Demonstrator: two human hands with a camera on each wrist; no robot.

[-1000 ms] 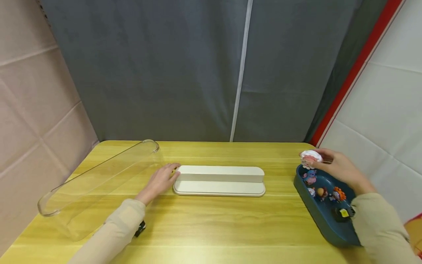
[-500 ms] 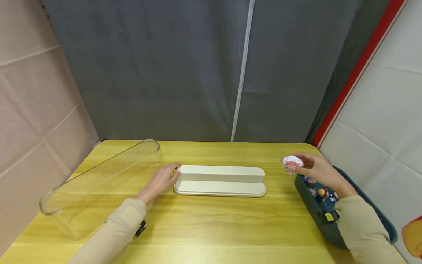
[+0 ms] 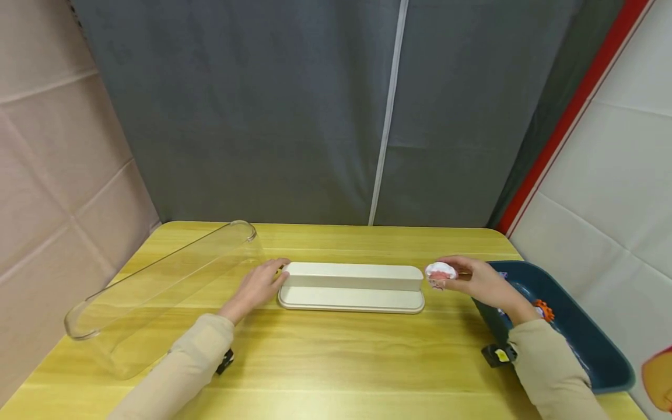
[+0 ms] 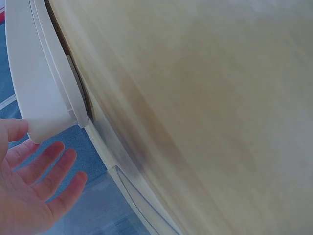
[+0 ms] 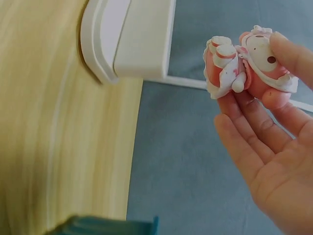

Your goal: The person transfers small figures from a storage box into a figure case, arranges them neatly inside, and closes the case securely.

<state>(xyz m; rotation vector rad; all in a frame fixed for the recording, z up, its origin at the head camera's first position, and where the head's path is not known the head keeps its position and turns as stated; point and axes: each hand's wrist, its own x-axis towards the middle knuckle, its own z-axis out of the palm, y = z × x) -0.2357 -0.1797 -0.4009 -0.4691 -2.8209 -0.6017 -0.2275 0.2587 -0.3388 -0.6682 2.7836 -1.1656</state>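
A small pink-and-white figurine (image 5: 230,63) with a face and frilly clothing is held by my right hand (image 3: 485,283), thumb on one side and fingers on the other. In the head view the figurine hangs just right of the white stepped display base (image 3: 350,298). My left hand (image 3: 258,290) touches the base's left end with its thumb and index finger. The left wrist view shows the other fingers (image 4: 46,164) spread and relaxed beside that end. Nothing stands on the base's two levels.
A clear cover (image 3: 163,291) lies on the wooden table (image 3: 336,361) at the left. At the right sits a dark blue bin (image 3: 593,350) with an orange figurine (image 3: 544,310) and others partly hidden by my right arm. A grey curtain (image 3: 252,116) hangs behind.
My right hand has carried the figurine out from over the blue bin, leftward to near the base's right end. The left hand has stayed at the base's left end.
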